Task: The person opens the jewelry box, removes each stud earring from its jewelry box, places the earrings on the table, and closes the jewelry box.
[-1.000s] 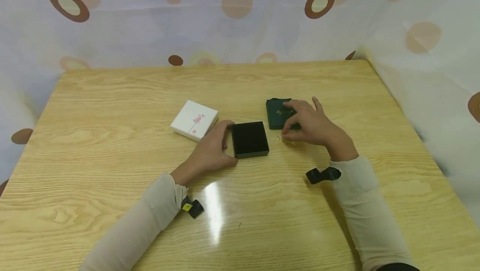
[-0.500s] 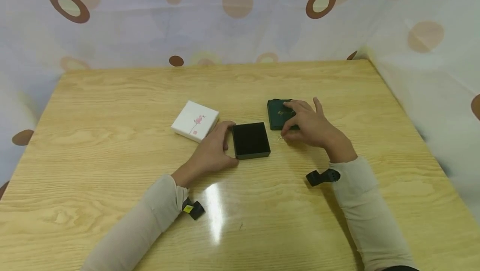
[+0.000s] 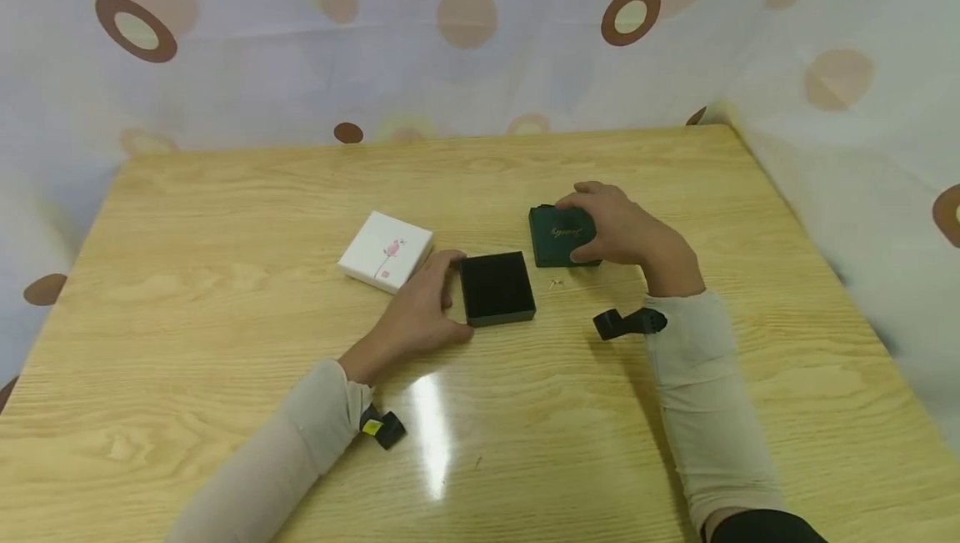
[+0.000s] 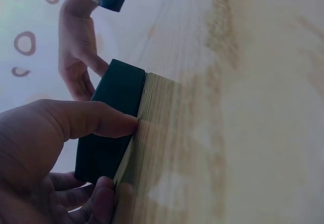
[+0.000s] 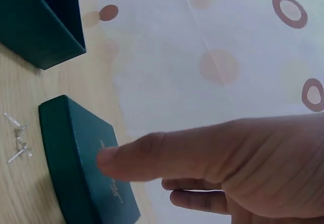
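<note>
A dark green open box base with a black inside point(image 3: 497, 289) sits mid-table in the head view. My left hand point(image 3: 420, 305) grips its left end between thumb and fingers; the left wrist view shows the thumb on the green wall point(image 4: 119, 85). To the right lies the green box lid point(image 3: 553, 247) with gold lettering. My right hand point(image 3: 626, 226) is spread over the lid's right part, thumb at the near side, fingers at the far side. In the right wrist view the thumb point(image 5: 136, 158) overlaps the lid's top, without a visible grip. Small metallic earrings point(image 3: 556, 284) lie before the lid.
A white box with a pink flower print point(image 3: 386, 251) stands left of the left hand, close to its fingers. The wooden table point(image 3: 225, 193) runs back to a spotted cloth point(image 3: 397, 67). A tiny dark mark point(image 3: 478, 462) shows near the front.
My right hand has left the earrings and moved up and back over the lid, its fingers spreading from a pinch. My left hand stays on the box base.
</note>
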Demonstrator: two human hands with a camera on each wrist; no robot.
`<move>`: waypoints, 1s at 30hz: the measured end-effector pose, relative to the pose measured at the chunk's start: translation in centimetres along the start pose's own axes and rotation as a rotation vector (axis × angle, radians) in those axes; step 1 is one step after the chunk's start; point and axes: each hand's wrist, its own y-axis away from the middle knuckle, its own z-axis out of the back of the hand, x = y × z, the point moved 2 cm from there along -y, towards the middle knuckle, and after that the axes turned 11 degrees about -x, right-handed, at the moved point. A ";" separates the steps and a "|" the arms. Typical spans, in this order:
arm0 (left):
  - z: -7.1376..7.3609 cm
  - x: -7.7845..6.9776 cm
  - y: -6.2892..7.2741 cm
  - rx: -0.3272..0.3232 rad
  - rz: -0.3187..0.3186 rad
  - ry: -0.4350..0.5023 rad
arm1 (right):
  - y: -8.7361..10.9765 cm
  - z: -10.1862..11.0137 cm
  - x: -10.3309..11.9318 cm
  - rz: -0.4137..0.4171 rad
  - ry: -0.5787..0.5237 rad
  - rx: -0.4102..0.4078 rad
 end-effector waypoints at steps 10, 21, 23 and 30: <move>0.4 -0.2 0.3 -0.017 0.037 0.028 | -1.7 -1.8 -1.2 0.057 -0.128 0.013; 0.2 -0.9 -0.1 -0.008 0.013 0.001 | -1.7 -2.1 -2.4 0.098 -0.188 -0.007; 0.1 -1.1 -0.2 -0.003 0.008 0.004 | -1.6 -2.1 -2.6 0.091 -0.180 -0.012; -0.2 -1.5 -0.4 0.001 -0.010 0.010 | -0.8 -1.3 -2.3 0.088 -0.131 -0.059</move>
